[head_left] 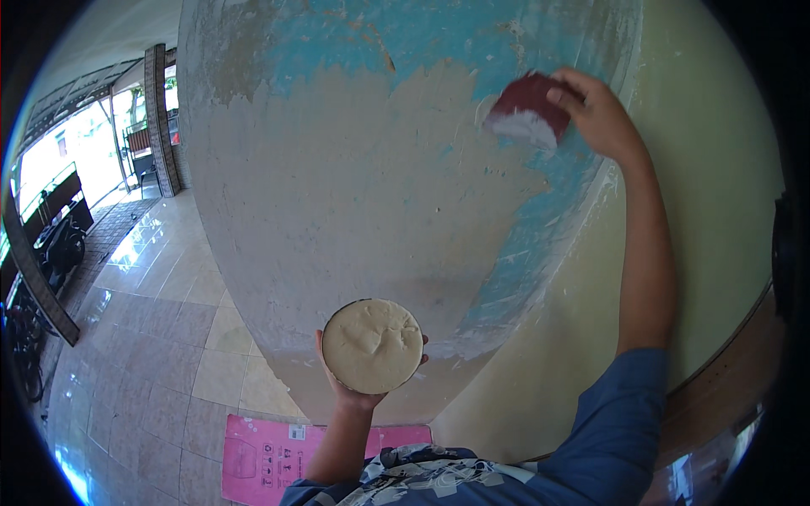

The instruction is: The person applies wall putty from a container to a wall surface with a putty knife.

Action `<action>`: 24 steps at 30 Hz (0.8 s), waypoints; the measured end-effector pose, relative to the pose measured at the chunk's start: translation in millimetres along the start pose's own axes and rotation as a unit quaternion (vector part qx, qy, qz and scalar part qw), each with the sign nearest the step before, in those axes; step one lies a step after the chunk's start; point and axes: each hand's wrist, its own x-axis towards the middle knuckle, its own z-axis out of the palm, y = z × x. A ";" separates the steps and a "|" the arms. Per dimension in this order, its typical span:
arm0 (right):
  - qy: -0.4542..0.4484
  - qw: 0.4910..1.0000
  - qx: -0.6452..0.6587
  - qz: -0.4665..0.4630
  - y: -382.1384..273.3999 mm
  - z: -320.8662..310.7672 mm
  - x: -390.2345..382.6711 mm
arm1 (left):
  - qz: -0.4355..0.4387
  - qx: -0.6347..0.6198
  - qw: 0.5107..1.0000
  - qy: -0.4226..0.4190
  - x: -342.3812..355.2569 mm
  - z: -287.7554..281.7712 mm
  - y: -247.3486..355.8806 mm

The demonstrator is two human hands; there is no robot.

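My right hand (591, 110) is closed on a dark red, flat spreader (526, 97), held against the upper right of the wall (354, 194). Pale putty coats the spreader's lower part. Around it the wall shows turquoise paint, while a broad grey-beige coat of putty covers the middle. Low in front of the wall, my left hand (359, 398) grips a round tub (373, 347) from below, fingers wrapped about its sides. Cream-coloured putty fills the tub to the rim, its surface dented and ridged.
Below lies a flat pink cardboard sheet (253, 460) on the tiled floor (143, 363). A pale yellow-green wall (709, 169) meets the worked wall at the right. Far left stand a pillar (160, 122) and a parked motorbike (63, 244).
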 end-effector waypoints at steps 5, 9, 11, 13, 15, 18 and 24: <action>0.076 0.996 -0.041 -0.024 -1.1 2.9 16.9 | -0.007 -0.003 1.000 0.001 -0.5 1.7 -0.7; 0.184 0.981 -0.004 -0.061 1.2 -16.8 24.5 | -0.011 -0.012 1.000 -0.010 2.2 -1.2 -2.4; 0.064 0.995 -0.015 -0.076 -0.6 -4.6 12.8 | -0.001 -0.001 1.000 -0.016 1.0 -3.7 0.1; 0.009 0.999 -0.017 -0.048 -9.7 7.4 4.5 | -0.006 -0.002 1.000 -0.020 -0.2 -2.3 0.1; 0.020 0.994 -0.086 -0.068 -13.7 13.4 3.9 | -0.011 -0.001 1.000 -0.023 0.7 -1.5 -0.1; 0.122 0.989 -0.050 -0.069 5.2 -8.5 30.1 | -0.013 -0.002 1.000 -0.001 2.2 -1.5 -2.7; 0.025 0.996 -0.052 -0.073 6.6 7.8 11.2 | -0.002 0.000 0.999 -0.039 5.6 -14.6 1.7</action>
